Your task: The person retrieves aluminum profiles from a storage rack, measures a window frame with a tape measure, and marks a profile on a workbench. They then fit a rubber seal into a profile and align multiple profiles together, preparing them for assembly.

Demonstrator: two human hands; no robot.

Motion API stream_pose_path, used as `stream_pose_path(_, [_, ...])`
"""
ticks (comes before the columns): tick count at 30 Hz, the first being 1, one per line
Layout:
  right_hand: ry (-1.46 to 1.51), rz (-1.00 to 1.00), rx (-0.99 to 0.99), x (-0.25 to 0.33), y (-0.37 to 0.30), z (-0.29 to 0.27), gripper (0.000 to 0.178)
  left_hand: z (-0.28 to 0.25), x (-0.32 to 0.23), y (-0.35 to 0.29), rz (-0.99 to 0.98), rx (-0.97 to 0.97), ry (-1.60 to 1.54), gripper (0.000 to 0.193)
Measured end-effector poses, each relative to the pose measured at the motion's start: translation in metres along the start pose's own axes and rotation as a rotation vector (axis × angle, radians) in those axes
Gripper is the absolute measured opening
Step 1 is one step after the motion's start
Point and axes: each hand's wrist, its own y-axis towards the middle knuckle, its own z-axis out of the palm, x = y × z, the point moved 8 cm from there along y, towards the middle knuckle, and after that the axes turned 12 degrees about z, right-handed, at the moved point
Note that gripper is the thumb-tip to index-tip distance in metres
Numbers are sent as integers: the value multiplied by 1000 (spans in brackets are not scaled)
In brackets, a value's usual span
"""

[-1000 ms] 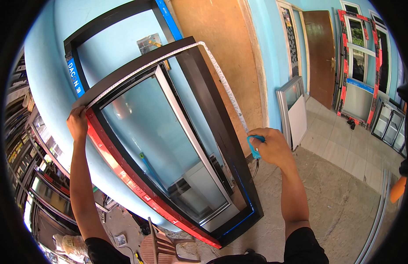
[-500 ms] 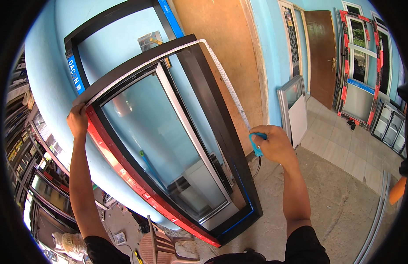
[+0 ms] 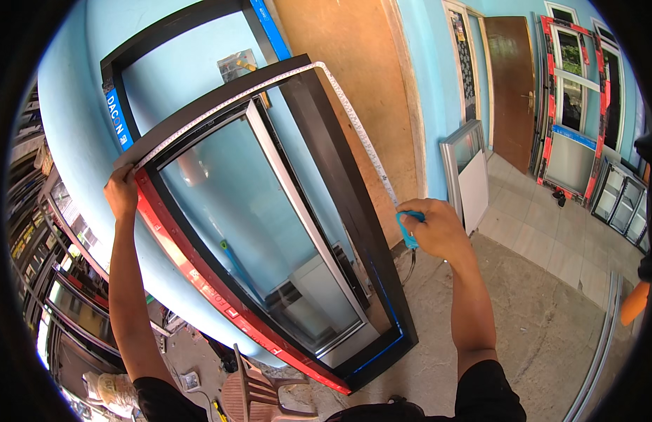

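Note:
A dark window frame [image 3: 365,204] with a glazed sash stands upright, leaning back, with red film along its left side. My left hand [image 3: 120,190] is closed at its top left corner, pinching the end of a tape measure's pale blade [image 3: 220,105]. The blade runs along the frame's top edge, bends over the right corner and slopes down to the teal tape measure case [image 3: 408,228]. Around that case my right hand [image 3: 438,226] is wrapped, to the right of the frame. The fingertips of my left hand are partly hidden.
Behind stands another dark frame [image 3: 113,77] against the blue wall. A brown plastic chair [image 3: 252,387] is below, near me. Panels [image 3: 468,176] lean at the right, and long metal profiles [image 3: 600,359] lie on the floor. Part of another person's arm [image 3: 634,304] shows at the right edge.
The view has shifted very slightly, so everything sits a little further left. Both hands keep their hold on the tape measure, and the blade stays along the frame's top.

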Motion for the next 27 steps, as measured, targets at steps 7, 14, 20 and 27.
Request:
stream_pose_path(7, [1,1,-5,0,-1,0,26,1,3,-1,-2,-17,-8,18])
stream_pose_path(14, [-1,4,-9,3,-4,-2,26,2,2,0,2,4,-5,18])
stream_pose_path(20, [-4,-32,-28,2,-4,-1,27,1,1,0,7,-10,-7,17])
stream_pose_path(27, [6,-76,-65,2,-6,0,27,4,-2,1,74,-15,-1,14])
